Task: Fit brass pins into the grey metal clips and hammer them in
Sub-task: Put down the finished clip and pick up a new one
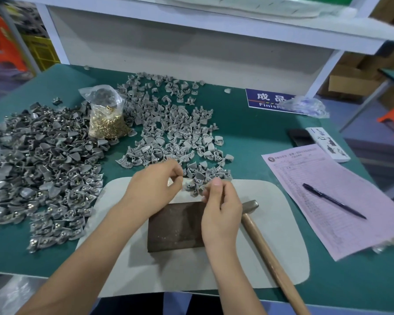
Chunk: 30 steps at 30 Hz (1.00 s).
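Observation:
Loose grey metal clips lie spread over the middle of the green table. A darker heap of clips with brass pins in them fills the left side. A clear bag of brass pins stands between the two heaps. My left hand hovers at the near edge of the loose clips with its fingertips pinched together; what they pinch is too small to tell. My right hand pinches a grey clip over the dark metal block. The wooden-handled hammer lies to the right of the block.
The block sits on a pale mat. A pink form with a pen lies at the right, a phone and white box behind it. A blue sign and white shelf frame stand at the back.

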Motion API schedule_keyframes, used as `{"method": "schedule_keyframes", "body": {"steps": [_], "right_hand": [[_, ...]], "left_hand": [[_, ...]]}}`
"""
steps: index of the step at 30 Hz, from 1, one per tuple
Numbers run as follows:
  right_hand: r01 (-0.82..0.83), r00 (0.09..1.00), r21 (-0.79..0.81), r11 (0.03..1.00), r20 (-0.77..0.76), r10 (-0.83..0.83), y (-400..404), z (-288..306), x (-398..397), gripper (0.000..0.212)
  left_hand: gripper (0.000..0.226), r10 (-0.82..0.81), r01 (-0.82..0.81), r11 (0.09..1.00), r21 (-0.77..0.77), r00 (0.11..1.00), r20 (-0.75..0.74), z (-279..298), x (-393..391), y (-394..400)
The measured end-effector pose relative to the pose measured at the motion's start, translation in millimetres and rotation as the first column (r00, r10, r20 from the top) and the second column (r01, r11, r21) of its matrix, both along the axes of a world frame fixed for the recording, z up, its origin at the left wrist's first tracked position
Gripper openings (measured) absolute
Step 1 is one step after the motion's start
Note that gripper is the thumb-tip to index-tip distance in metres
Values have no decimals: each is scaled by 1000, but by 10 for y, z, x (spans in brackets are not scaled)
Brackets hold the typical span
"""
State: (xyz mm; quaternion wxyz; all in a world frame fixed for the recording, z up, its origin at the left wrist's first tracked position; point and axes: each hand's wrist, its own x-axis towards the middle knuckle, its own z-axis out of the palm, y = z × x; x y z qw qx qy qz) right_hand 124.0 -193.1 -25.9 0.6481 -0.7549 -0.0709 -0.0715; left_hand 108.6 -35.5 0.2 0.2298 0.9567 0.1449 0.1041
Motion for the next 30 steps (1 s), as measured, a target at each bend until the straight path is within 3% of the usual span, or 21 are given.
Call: {"method": "schedule_keyframes", "body": {"steps": [5, 9, 15, 19, 23, 25, 27, 30], "right_hand": [[9, 999, -25, 1000, 36, -8, 7, 32, -26, 38], [11, 999, -53, 999, 41, -9, 20, 20, -3, 37], [2, 999, -60, 998, 40, 0, -4, 7, -4, 39], [-27, 999, -22, 999, 16, 28, -5, 30, -2, 31], [-64, 998, 36, 997, -13, 64, -37, 60, -4, 22], [-68, 997, 56, 996, -20, 69, -108, 92, 15, 16], [-89, 994, 71, 994, -50, 92, -211, 136, 24, 7], [-138, 987, 82, 987, -72, 144, -354, 211, -30, 12]], "left_hand": [[30, -107, 143, 975, 171, 973, -205, -24, 234, -13], [28, -101, 147, 964, 223, 973, -205, -55, 298, -48], [14, -125, 139, 989, 57, 970, -209, -51, 265, 27], [13, -84, 69, 989, -129, 990, -111, -56, 104, 73], [30, -156, 158, 966, -206, 987, 26, 50, -158, -21], [29, -206, 219, 923, -317, 976, 77, 127, -316, -102], [18, -283, 303, 821, -484, 952, 116, 157, -467, -170], [8, -326, 347, 734, -584, 934, 145, 133, -644, -211]]}}
